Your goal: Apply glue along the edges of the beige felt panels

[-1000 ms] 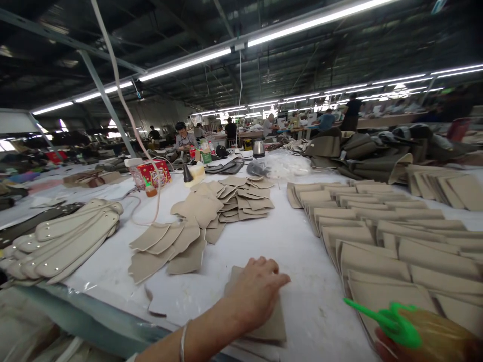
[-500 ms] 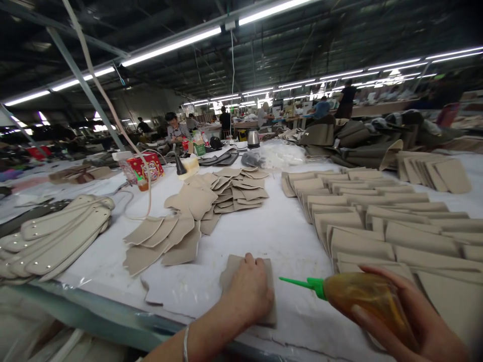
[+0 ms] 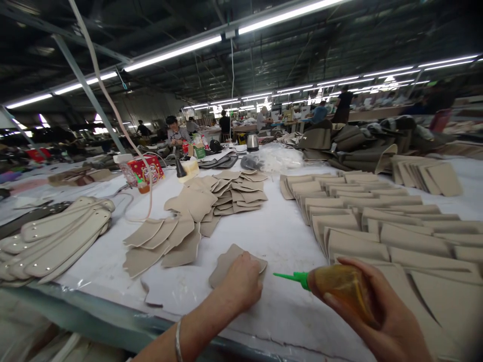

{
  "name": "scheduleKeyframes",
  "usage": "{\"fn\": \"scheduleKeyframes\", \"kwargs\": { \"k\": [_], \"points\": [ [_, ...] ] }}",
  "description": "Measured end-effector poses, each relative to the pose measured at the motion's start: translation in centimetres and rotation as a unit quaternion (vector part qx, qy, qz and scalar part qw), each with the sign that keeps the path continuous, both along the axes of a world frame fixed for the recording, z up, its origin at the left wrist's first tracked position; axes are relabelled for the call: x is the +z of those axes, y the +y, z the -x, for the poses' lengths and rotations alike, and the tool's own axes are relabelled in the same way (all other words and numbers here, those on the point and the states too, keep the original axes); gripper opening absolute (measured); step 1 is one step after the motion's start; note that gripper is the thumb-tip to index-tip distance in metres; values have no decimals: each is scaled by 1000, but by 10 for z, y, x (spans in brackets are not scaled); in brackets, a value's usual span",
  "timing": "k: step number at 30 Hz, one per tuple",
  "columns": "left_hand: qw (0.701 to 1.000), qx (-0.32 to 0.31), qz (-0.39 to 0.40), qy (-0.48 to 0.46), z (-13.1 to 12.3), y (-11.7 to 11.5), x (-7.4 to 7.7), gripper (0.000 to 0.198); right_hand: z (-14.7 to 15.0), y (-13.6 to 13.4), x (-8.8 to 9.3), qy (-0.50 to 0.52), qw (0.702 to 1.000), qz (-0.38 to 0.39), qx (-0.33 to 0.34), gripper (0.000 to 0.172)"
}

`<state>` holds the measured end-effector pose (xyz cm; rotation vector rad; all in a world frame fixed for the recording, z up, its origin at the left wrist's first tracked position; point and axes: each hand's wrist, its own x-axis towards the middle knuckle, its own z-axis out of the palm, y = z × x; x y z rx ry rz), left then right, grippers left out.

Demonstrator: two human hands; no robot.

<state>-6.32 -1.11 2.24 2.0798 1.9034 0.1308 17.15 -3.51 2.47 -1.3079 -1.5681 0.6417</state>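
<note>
My left hand (image 3: pixel 244 282), a bracelet on its wrist, is closed on a beige leather piece (image 3: pixel 225 264) lying on the white-covered table. The fingers curl down over the piece's right part, and their tips are hidden from me. In my right hand (image 3: pixel 388 311) is a squeeze bottle (image 3: pixel 341 289) of amber liquid, held on its side. Its green nozzle (image 3: pixel 292 277) points left, a short way from the leather piece and apart from it. Beyond my left hand lie loose beige leather pieces (image 3: pixel 196 198) in an overlapping heap.
Rows of folded beige pieces (image 3: pixel 347 221) fill the right side. Light straps with rivets (image 3: pixel 70 241) are stacked at the left. A hanging cable (image 3: pixel 150 191) comes down near a red box (image 3: pixel 149 167). A kettle (image 3: pixel 252 142) and clear plastic (image 3: pixel 279 157) stand farther back. Other people work beyond.
The leather piece under my left hand has turned and shifted slightly left and away from me. The bottle in my right hand has moved a little left.
</note>
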Motion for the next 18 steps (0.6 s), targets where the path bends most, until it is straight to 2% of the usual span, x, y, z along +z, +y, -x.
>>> {"fn": "scheduleKeyframes", "kwargs": {
  "k": [3,9,15,18],
  "points": [
    [998,-43,-24,38,9,1,-3,26,15,4,-1,-7,1000,-24,15,52],
    [993,-104,-33,-34,23,7,-9,41,23,25,-19,-86,991,-90,56,47],
    [992,-99,-31,-70,24,7,-11,51,27,37,-24,-141,978,-133,81,45],
    [993,-98,-27,-60,22,6,-9,49,27,37,-24,-165,968,-163,97,43]
  ]
}}
